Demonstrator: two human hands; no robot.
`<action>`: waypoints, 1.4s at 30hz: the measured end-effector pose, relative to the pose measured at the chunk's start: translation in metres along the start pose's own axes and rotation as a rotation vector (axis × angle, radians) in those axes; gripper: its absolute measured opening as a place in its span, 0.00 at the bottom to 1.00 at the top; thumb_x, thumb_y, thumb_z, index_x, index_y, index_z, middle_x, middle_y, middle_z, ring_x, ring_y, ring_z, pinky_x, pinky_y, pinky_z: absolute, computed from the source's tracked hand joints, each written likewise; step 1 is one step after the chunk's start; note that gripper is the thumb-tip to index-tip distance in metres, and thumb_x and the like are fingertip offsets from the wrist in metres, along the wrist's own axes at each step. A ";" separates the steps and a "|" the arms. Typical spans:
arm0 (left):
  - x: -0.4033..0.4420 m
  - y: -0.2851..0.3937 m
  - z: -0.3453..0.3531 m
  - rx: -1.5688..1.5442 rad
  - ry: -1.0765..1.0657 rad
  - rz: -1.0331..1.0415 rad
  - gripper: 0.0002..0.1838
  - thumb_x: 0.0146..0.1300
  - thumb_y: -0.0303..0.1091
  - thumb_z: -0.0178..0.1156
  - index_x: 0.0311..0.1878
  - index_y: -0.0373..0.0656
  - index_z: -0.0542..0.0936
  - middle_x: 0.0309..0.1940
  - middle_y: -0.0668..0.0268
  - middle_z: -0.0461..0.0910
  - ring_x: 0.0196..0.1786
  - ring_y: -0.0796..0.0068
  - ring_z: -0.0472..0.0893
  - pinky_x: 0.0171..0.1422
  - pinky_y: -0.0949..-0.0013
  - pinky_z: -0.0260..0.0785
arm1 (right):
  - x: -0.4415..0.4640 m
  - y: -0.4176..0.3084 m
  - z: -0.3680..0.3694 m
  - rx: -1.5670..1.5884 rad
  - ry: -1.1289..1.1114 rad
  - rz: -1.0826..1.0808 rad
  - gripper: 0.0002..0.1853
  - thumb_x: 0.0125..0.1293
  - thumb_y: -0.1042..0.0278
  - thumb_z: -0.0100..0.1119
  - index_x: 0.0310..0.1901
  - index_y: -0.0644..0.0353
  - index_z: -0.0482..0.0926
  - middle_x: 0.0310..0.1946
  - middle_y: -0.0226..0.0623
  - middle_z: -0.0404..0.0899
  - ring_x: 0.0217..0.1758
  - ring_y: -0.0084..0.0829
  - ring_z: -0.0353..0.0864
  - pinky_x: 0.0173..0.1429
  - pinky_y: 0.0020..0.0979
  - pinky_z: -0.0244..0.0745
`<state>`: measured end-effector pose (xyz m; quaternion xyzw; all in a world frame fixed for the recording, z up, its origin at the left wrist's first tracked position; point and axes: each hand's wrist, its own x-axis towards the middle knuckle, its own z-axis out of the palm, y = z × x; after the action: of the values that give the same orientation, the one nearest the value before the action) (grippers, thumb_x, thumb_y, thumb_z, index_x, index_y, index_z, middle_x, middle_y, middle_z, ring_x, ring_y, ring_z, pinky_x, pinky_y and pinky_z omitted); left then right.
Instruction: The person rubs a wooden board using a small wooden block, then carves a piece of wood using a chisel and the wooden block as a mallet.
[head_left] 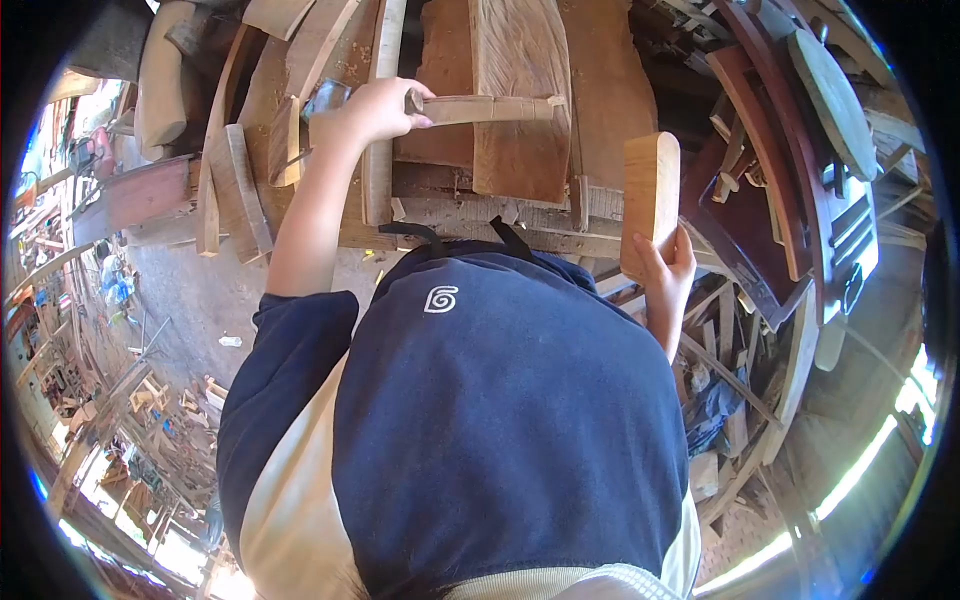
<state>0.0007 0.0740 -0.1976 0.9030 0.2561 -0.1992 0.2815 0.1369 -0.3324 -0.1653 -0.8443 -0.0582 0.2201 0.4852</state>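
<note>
My left hand (385, 108) is closed around one end of a narrow, slightly curved wooden piece (495, 109). It points to the right, over a broad wooden plank (525, 165) with wavy grain. A darker, rounded end shows beside my fingers. On the right, my right hand (665, 265) grips the lower end of a thick, pale wooden block (652, 190), with the thumb across its face. The block stands lengthwise away from me and its far end is rounded. Both pieces are apart from each other.
Long wooden strips (232, 185) lie to the left of the planks. Dark reddish curved wooden parts (775, 170) are stacked at the right. Scrap wood (730, 345) crowds the floor below them. A grey concrete floor (235, 290) shows at the left, with cluttered wood pieces beyond.
</note>
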 end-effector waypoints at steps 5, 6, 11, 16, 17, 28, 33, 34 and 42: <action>-0.012 0.000 0.002 -0.044 0.183 0.071 0.17 0.58 0.41 0.71 0.50 0.49 0.84 0.41 0.57 0.86 0.46 0.57 0.84 0.54 0.61 0.75 | 0.002 -0.003 0.008 -0.029 -0.016 0.008 0.27 0.54 0.68 0.70 0.55 0.71 0.77 0.42 0.42 0.84 0.44 0.28 0.81 0.50 0.30 0.75; -0.015 0.013 -0.012 -0.058 0.253 0.052 0.14 0.58 0.40 0.71 0.44 0.46 0.83 0.35 0.59 0.85 0.41 0.60 0.84 0.49 0.63 0.75 | 0.003 -0.005 0.009 -0.024 -0.019 0.020 0.28 0.54 0.68 0.71 0.55 0.72 0.76 0.43 0.43 0.84 0.44 0.28 0.81 0.50 0.30 0.76; -0.036 0.057 -0.045 -0.669 0.783 0.485 0.11 0.59 0.29 0.70 0.27 0.40 0.76 0.18 0.70 0.76 0.27 0.82 0.76 0.31 0.71 0.67 | 0.004 -0.011 0.015 -0.033 0.009 0.016 0.29 0.54 0.67 0.72 0.56 0.73 0.75 0.43 0.44 0.83 0.44 0.28 0.82 0.50 0.30 0.76; -0.009 0.111 -0.048 -1.313 0.676 1.187 0.09 0.71 0.21 0.51 0.32 0.44 0.68 0.14 0.71 0.67 0.15 0.84 0.66 0.20 0.75 0.61 | 0.005 -0.010 0.014 0.011 -0.016 -0.010 0.31 0.55 0.66 0.72 0.57 0.74 0.74 0.43 0.43 0.83 0.45 0.29 0.81 0.51 0.30 0.76; -0.008 0.120 -0.047 -1.314 0.670 1.193 0.09 0.71 0.21 0.51 0.32 0.44 0.68 0.14 0.71 0.67 0.15 0.84 0.66 0.20 0.75 0.61 | 0.004 -0.009 0.012 0.013 -0.009 -0.010 0.31 0.55 0.66 0.72 0.57 0.74 0.74 0.43 0.43 0.83 0.45 0.29 0.81 0.51 0.30 0.76; 0.007 0.143 -0.037 -1.351 0.500 1.267 0.13 0.66 0.16 0.51 0.27 0.44 0.67 0.13 0.71 0.68 0.14 0.85 0.65 0.19 0.75 0.60 | 0.003 0.009 -0.008 0.058 0.052 0.030 0.29 0.55 0.67 0.72 0.56 0.73 0.75 0.43 0.42 0.83 0.45 0.27 0.81 0.50 0.29 0.75; -0.013 0.151 -0.065 -1.068 0.060 1.090 0.06 0.59 0.21 0.60 0.30 0.40 0.72 0.16 0.70 0.71 0.18 0.81 0.71 0.23 0.75 0.63 | 0.006 0.015 -0.007 0.033 0.055 0.029 0.31 0.55 0.66 0.72 0.57 0.74 0.75 0.44 0.44 0.83 0.45 0.29 0.82 0.51 0.30 0.75; -0.002 0.148 -0.066 -0.990 -0.010 1.152 0.06 0.56 0.24 0.63 0.29 0.39 0.74 0.17 0.70 0.71 0.20 0.80 0.73 0.26 0.76 0.64 | 0.006 0.017 -0.006 0.016 0.069 0.012 0.31 0.54 0.65 0.72 0.57 0.74 0.74 0.44 0.44 0.83 0.45 0.29 0.82 0.51 0.30 0.75; -0.003 0.132 -0.051 -1.202 0.113 1.072 0.10 0.63 0.34 0.55 0.27 0.45 0.70 0.17 0.69 0.69 0.23 0.77 0.71 0.32 0.70 0.65 | 0.007 0.020 -0.006 0.045 0.025 0.039 0.31 0.54 0.65 0.72 0.57 0.73 0.75 0.44 0.45 0.83 0.47 0.30 0.82 0.51 0.31 0.76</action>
<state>0.0852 0.0106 -0.1033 0.6060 -0.1349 0.1807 0.7629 0.1437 -0.3456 -0.1818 -0.8367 -0.0307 0.2203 0.5004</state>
